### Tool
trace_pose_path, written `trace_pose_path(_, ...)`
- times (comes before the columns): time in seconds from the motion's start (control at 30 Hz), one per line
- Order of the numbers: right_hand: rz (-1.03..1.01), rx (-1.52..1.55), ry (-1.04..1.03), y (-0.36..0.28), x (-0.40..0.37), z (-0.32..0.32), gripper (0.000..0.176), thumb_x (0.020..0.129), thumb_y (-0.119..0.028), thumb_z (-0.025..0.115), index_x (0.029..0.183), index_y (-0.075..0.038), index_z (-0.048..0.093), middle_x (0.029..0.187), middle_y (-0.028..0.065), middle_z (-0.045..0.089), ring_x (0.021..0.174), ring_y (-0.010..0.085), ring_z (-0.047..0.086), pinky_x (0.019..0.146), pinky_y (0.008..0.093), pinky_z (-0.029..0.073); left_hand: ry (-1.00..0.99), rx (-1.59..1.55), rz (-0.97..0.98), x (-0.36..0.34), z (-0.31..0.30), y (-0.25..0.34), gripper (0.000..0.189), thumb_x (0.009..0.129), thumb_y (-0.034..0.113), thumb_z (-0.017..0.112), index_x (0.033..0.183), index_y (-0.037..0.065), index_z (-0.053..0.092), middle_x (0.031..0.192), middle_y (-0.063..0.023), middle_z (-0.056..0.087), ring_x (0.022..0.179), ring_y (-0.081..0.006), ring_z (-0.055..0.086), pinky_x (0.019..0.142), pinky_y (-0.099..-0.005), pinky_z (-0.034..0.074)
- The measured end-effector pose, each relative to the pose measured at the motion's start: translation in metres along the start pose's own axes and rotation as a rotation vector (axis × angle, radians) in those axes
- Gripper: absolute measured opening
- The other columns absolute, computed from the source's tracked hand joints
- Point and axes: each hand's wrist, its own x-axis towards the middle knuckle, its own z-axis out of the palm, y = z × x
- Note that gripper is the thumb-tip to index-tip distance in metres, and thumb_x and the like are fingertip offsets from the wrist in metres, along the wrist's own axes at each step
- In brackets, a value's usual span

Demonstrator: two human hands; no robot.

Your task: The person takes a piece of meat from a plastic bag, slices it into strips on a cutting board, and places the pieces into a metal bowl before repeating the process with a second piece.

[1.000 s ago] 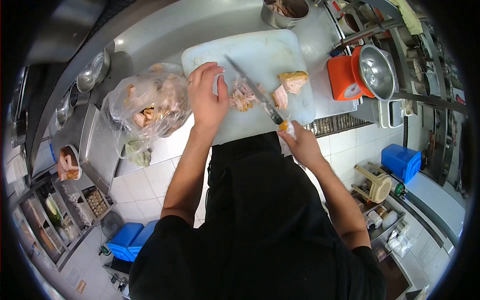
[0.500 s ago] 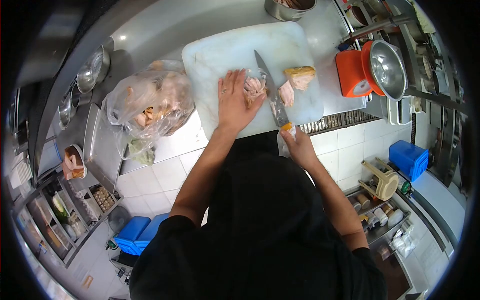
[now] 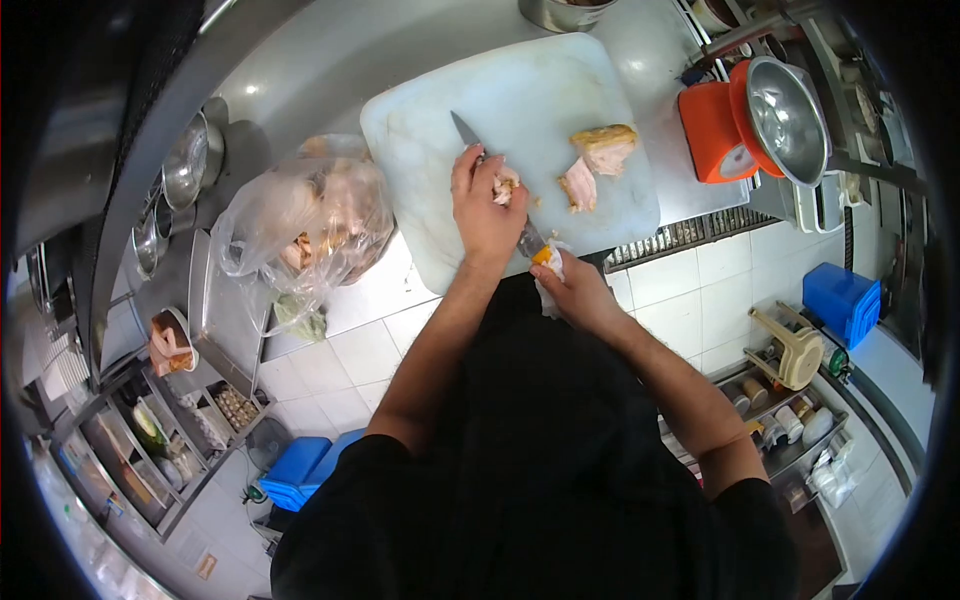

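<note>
A knife lies slanted over the white cutting board, its tip pointing up and left. My right hand is closed on its yellow handle, with a crumpled white cloth or paper around it. My left hand curls over a small heap of cut cooked chicken, gathered against the blade; the palm hides part of both. Right of the knife, a pale slice of chicken touches a larger chunk with yellow skin.
A clear plastic bag of chicken pieces stands left of the board. An orange scale with a metal bowl is at the right. A metal pot sits at the back, and metal bowls stand far left.
The knife has swung left, its blade now passing under my left hand. My left fingers have curled in from lying flat and gathered the cut chicken. The view has shifted slightly.
</note>
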Motion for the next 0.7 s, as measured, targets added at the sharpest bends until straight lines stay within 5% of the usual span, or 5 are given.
trace_pose_path(0.27,-0.141,0.129,-0.025,0.005,0.011,0.003,0.038,0.104,-0.035,0.067,0.110,0.002,0.063,0.096,0.0250,0.072,0.092,0.0438,0.071,0.081,0.0485,0.055,0.110,-0.155,-0.079,0.013,0.007,0.006,0.037,0.074,-0.002,0.076,0.110,0.002,0.070,0.133,-0.0163,0.061,0.126,-0.0373,0.061,0.105,-0.0450,0.052)
trace_pose_path(0.7,-0.145,0.356,0.286,-0.103,0.047,-0.119,0.034,0.104,-0.029,0.065,0.115,0.003,0.065,0.090,0.0186,0.072,0.091,0.0313,0.073,0.083,0.0444,0.054,0.093,-0.101,0.441,0.211,0.081,0.133,0.033,0.077,0.011,0.080,0.109,0.004,0.073,0.112,-0.0172,0.073,0.106,-0.0363,0.070,0.096,-0.0436,0.056)
